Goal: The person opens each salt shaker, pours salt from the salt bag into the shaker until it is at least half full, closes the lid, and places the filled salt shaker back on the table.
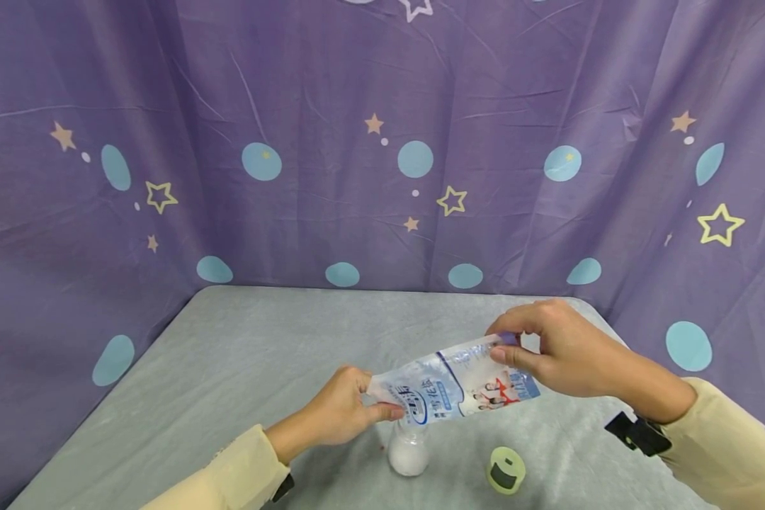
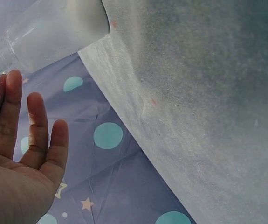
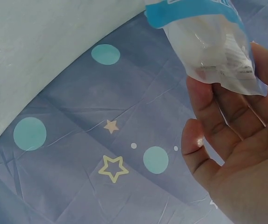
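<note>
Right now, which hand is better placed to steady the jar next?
Likely the left hand: it pinches the packet near the jar, while the right hand grips the packet's far end.

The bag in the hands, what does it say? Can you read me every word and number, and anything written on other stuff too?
"雪花": blue writing on the bag; the sign after it is blurry.
Blue oval logo on the bag: too blurry to read surely.
Other bag print: too small, blurred or cut off, in the wrist views too.
Jar, green roll, purple curtain: no readable words.
</note>
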`<state>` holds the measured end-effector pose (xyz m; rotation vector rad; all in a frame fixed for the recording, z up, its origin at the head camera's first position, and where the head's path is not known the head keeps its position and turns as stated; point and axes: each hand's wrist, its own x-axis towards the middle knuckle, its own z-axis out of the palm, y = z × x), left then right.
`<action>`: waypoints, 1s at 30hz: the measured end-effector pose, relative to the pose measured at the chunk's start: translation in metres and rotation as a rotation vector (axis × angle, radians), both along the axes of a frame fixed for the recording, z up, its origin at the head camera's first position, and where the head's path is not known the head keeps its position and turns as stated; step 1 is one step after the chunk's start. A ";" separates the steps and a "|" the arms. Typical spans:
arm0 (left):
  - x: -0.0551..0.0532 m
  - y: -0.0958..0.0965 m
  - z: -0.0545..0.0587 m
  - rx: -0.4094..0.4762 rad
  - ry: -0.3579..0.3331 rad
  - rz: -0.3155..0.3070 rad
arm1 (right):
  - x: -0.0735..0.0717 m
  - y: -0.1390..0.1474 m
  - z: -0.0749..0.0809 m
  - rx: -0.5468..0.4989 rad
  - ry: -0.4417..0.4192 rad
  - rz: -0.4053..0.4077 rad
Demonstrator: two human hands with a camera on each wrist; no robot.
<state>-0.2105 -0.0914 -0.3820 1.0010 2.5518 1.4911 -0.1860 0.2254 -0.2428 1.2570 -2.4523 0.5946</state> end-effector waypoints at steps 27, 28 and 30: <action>0.000 -0.002 0.001 0.009 -0.005 -0.009 | -0.002 -0.005 0.000 -0.034 0.079 0.038; 0.000 -0.002 0.001 0.010 -0.006 -0.009 | -0.002 -0.006 0.000 -0.038 0.081 0.040; 0.000 -0.002 0.001 0.011 -0.009 -0.011 | -0.002 -0.006 -0.001 -0.046 0.089 0.050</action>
